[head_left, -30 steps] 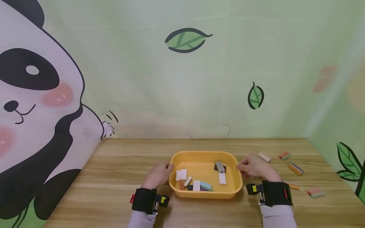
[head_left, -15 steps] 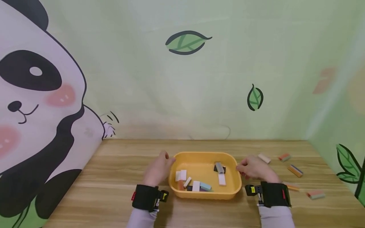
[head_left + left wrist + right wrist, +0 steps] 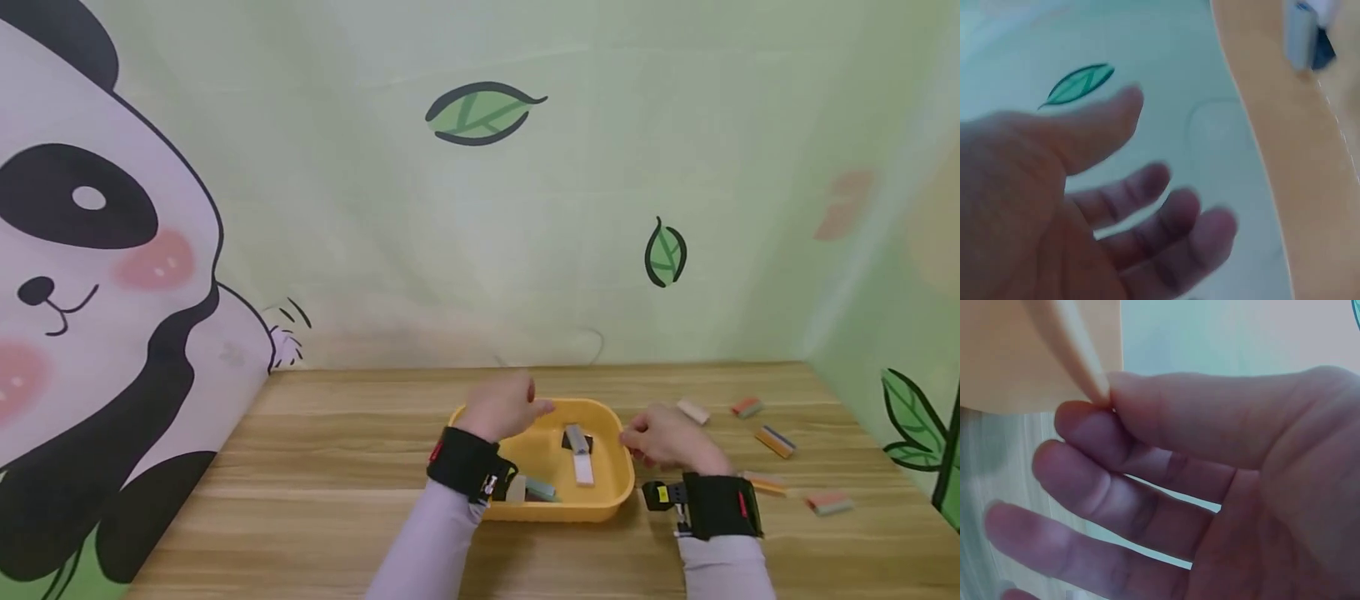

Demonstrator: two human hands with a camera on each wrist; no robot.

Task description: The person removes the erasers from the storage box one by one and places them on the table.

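A yellow plastic basket (image 3: 617, 467) sits on the wooden table. My right hand (image 3: 675, 437) pinches its right rim between thumb and index finger; in the right wrist view, the other fingers of that hand (image 3: 1272, 456) spread loosely below the edge. My left hand (image 3: 501, 410) is over the basket's left part, holding nothing, its thumb and fingers apart in the left wrist view. Inside the basket a grey block (image 3: 576, 437) rests across a black piece, with a white block (image 3: 583, 470) in front. A light blue block (image 3: 540, 488) lies near the front wall. My left arm hides other pieces.
Several small blocks lie loose on the table right of the basket: a white one (image 3: 693, 412), an orange-grey one (image 3: 747, 407), an orange-blue one (image 3: 776, 442) and a pink-grey one (image 3: 829, 504). A printed cloth backdrop (image 3: 360, 208) stands behind the table.
My left hand has left the basket's left rim and moved right, over the basket. My right hand stays at the right rim. The basket and the loose blocks keep their places.
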